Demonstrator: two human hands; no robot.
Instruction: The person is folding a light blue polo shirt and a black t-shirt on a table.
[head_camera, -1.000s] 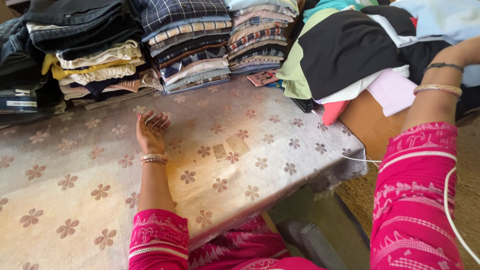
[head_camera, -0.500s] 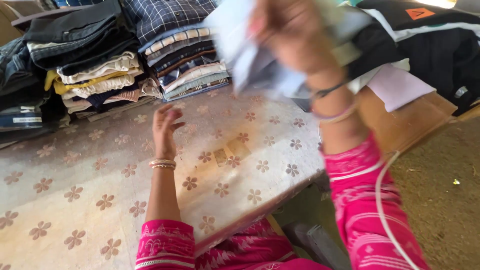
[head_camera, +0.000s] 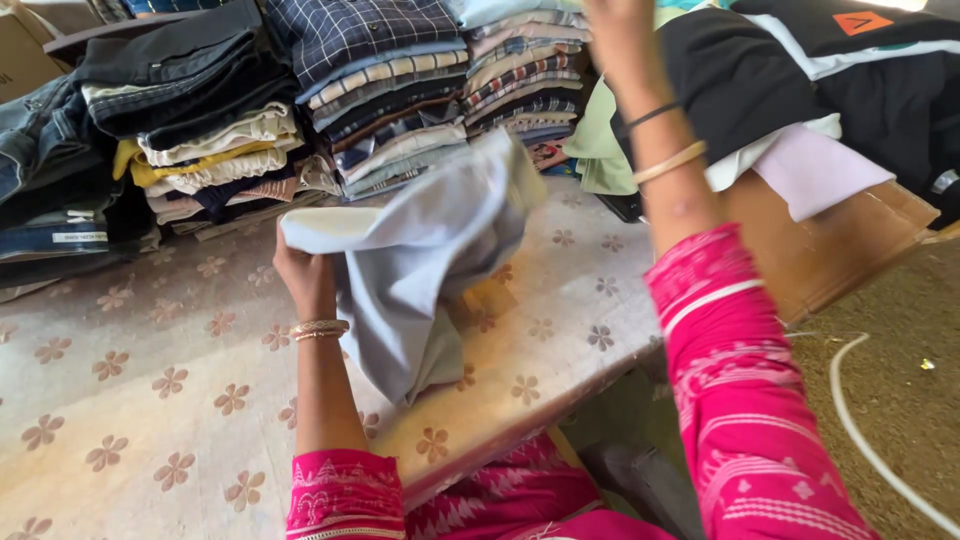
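Note:
My left hand (head_camera: 305, 278) grips one edge of a pale blue-grey garment (head_camera: 410, 260), holding it up over the table (head_camera: 150, 400). The cloth hangs loose, its lower end touching the flower-patterned table cover. My right hand (head_camera: 612, 18) is raised high at the top edge of the view, mostly cut off. Its arm, in a pink patterned sleeve with bangles at the wrist, crosses in front of the clothes pile. Whether the right hand still holds any cloth cannot be seen.
Stacks of folded checked and striped shirts (head_camera: 385, 85) and folded trousers (head_camera: 190, 100) line the table's far edge. At the right, a loose heap of dark and light clothes (head_camera: 800, 90) lies on a brown cardboard box (head_camera: 830, 240). A white cable (head_camera: 850, 420) lies on the ground.
My right hand pulled the pale garment from the heap over to the table. My left hand, earlier empty on the table, now grips the garment's edge.

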